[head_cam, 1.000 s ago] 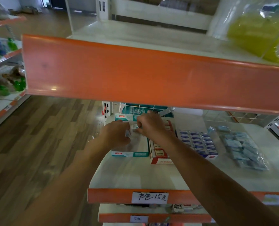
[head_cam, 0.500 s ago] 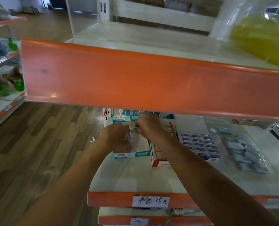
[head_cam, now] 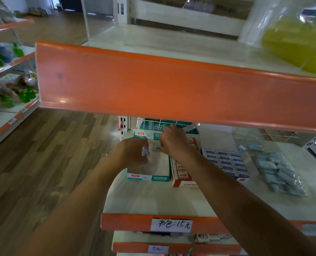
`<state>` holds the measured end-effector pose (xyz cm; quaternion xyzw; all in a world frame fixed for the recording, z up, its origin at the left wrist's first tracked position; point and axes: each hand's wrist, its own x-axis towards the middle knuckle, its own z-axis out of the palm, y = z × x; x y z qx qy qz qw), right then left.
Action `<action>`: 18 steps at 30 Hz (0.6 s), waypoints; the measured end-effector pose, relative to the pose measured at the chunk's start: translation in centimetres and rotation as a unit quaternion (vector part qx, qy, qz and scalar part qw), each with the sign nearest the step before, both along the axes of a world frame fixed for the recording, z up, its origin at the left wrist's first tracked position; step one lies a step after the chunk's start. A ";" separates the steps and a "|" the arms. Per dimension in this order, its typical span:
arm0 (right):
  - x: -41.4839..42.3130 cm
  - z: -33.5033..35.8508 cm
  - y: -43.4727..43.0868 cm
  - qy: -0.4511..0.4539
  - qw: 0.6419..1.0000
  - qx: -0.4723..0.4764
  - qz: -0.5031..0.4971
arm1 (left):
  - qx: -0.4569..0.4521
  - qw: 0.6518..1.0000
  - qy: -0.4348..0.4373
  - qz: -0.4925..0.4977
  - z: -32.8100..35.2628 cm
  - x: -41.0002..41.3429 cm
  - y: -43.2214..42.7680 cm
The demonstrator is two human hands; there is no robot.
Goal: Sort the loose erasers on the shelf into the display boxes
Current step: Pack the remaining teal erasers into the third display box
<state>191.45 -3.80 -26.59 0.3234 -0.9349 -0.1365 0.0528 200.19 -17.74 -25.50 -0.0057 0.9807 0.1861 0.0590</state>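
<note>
While the job is only partly done, the left hand (head_cam: pixel 133 154) is curled round a few wrapped erasers (head_cam: pixel 145 151) and holds them just over the teal box (head_cam: pixel 149 176). The right hand (head_cam: pixel 173 143) reaches to the back of that box with bent fingers. It may be pinching one eraser, but the view is too blurry to be sure. The teal box has lots of bare room inside, so it needs many more. Right beside it, the red box (head_cam: pixel 183 180) and the blue box (head_cam: pixel 225 160) hold neat rows. Well apart, to the right on the shelf (head_cam: pixel 153 198), lies a big pile of loose erasers (head_cam: pixel 277 170), not sorted yet. The orange edge (head_cam: pixel 172 89) of the shelf above hangs low and hides the back of the boxes, so both hands must reach in under it.
</note>
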 end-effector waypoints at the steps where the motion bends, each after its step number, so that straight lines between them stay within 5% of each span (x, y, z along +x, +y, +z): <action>1: 0.2 0.1 0.2 0.002 1.000 0.011 0.003 | 0.019 1.000 0.015 0.006 0.0 0.0 0.0; 12: 1.3 0.3 0.7 -0.002 0.999 -0.033 0.000 | 0.137 0.978 0.142 0.066 -0.6 -0.3 -0.1; 18: 1.5 0.4 0.8 -0.022 0.999 -0.049 -0.008 | 0.178 0.971 0.127 0.095 -1.6 -0.5 -1.1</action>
